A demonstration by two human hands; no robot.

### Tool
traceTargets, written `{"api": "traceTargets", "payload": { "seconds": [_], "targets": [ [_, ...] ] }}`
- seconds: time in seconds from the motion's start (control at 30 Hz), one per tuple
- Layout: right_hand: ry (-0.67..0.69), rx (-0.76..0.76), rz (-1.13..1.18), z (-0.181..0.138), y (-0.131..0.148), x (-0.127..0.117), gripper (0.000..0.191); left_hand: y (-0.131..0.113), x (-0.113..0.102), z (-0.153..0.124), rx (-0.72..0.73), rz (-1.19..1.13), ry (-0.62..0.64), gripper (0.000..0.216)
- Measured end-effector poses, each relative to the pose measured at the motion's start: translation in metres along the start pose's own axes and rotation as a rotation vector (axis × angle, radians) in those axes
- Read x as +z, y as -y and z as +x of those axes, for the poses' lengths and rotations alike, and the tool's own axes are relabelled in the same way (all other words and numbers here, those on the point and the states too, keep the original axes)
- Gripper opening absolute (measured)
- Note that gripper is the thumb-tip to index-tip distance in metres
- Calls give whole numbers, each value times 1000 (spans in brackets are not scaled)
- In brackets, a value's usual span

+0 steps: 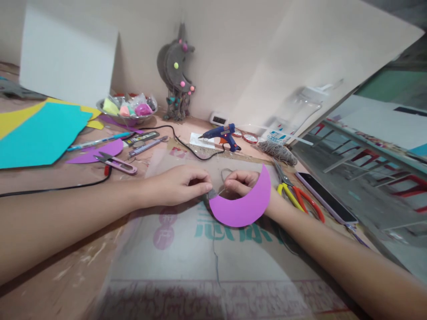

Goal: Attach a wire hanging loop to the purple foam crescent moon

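Note:
A purple paper crescent (pixel 245 210) is held up over the printed sheet, its inner curve facing up. My left hand (pixel 187 184) pinches its left tip, where a short stretch of grey yarn (pixel 212 194) is wrapped round it. Just inside the curve, my right hand (pixel 243 181) is closed with thumb and finger pressed together on the grey yarn, which loops up behind the fingers. The crescent's right horn hides part of that hand. A loose yarn end hangs down onto the sheet below the crescent.
A blue glue gun (pixel 222 133) with a cord rests behind my hands. Orange-and-yellow scissors (pixel 296 191), a phone (pixel 327 198) and a grey yarn bundle (pixel 277 152) lie right. Pink snips (pixel 116 162), turquoise sheet (pixel 40 135) and clay bowl (pixel 128 119) are left. A decorated grey moon (pixel 176 66) hangs behind.

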State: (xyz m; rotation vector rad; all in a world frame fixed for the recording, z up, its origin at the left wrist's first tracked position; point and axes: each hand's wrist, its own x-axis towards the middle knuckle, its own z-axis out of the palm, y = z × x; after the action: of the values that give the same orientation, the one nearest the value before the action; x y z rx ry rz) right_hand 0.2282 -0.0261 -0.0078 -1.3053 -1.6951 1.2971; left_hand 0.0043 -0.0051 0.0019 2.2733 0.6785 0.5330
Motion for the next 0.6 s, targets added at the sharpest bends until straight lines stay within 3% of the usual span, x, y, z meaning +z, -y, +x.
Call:
{"api": "traceTargets", "payload": {
  "seconds": [0.37, 0.53, 0.6],
  "targets": [
    [-31, -70, -52, 2, -4, 2, 33, -3, 1, 0, -2, -10, -1, 21],
    [-224, -206, -198, 5, 1, -2, 14, 1, 0, 3, -165, -179, -194, 25],
    [-311, -236, -184, 3, 4, -7, 21, 5, 0, 4, -213, -263, -284, 28]
  ]
}}
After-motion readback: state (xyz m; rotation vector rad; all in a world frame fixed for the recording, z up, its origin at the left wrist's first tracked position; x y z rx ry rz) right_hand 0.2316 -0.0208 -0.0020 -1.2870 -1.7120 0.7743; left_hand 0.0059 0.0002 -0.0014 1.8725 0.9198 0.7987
